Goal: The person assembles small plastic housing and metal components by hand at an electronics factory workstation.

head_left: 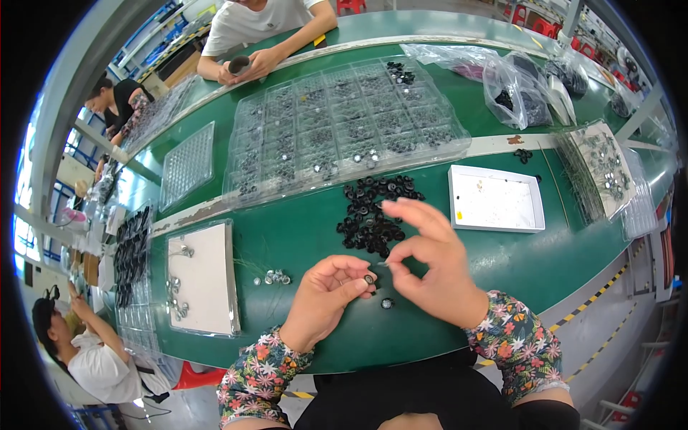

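Between the thumb and fingers of my left hand (324, 295) is a small round black part (370, 279) with a paler centre. Just to its right, my right hand (438, 271) pinches thumb and forefinger together, its other fingers raised. A small pale piece (382, 264) shows at that pinch, too small to name. On the green table below, a round silver part (388, 304) lies between my hands. Beyond them spreads a heap of small round black parts (371, 223). To the left sits a cluster of small silver parts (273, 276) with thin wires.
A white box (497, 228) stands right of the heap. Behind lies a large clear compartment tray (244, 179) holding black parts. Pale boards with silver parts lie left (201, 287) and far right (605, 168). Plastic bags (502, 82) rest at back right. Another person (265, 29) works across the table.
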Motion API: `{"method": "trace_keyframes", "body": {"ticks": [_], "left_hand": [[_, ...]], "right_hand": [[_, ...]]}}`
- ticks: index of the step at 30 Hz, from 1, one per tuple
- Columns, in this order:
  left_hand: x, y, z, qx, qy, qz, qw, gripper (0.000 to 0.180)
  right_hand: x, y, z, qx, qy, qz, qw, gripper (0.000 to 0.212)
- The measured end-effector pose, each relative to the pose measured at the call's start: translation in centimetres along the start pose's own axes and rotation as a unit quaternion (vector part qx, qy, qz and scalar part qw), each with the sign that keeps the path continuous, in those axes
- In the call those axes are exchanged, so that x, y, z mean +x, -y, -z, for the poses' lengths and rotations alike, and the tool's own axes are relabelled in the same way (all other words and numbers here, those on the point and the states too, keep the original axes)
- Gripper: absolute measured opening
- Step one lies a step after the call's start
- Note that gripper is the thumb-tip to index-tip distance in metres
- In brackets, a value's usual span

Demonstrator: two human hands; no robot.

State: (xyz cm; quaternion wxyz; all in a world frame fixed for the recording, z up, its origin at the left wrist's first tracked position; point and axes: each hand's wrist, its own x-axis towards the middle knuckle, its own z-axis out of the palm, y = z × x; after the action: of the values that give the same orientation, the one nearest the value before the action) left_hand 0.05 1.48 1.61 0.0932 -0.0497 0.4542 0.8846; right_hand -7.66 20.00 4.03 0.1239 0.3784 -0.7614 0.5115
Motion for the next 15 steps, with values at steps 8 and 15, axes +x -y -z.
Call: {"method": "trace_keyframes", "body": {"ticks": [8,15], "left_hand": [[-0.1,-0.3,0.9,-0.011,-0.002,0.007,1.000,0.009],[0.0,-0.8,0.6,-0.006,-0.049,0.045,0.998,0.010]], "right_hand": [[0.0,-5.3,8.6,-0.387,0.007,-0.111,0.915,0.010],[1.0,-3.7,6.8,-0.347,-0.080,-0.055,0.933,0.016]]}}
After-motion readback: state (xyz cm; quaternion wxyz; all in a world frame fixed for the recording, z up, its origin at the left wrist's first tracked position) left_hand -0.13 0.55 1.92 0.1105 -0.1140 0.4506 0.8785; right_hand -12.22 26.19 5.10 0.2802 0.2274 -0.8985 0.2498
